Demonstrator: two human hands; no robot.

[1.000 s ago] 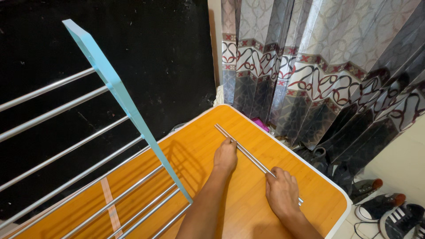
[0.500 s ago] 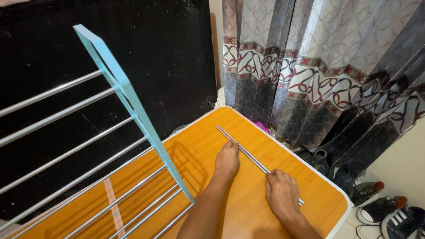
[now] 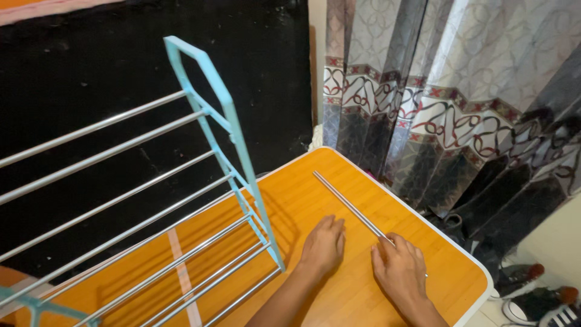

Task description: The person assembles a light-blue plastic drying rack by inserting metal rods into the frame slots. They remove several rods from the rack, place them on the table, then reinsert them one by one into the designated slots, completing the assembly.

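Turquoise rack frame (image 3: 233, 142) with its steel rails now stands further right on the orange worktop (image 3: 460, 266). Left hand (image 3: 324, 245) has slid off the metal rods (image 3: 348, 204), lying flat and open just beside them. Right hand (image 3: 400, 271) still rests curled over their near end, grip loose.

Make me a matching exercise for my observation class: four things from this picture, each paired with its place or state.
Things:
1. metal rods
2. rack side frame
3. left hand
4. shoes

Places or states:
a. flat on the tabletop, palm down, beside the rods
b. on the floor, right of the table
c. light blue, upright
d. lying diagonally under the right hand

Pairs: 1-d, 2-c, 3-a, 4-b
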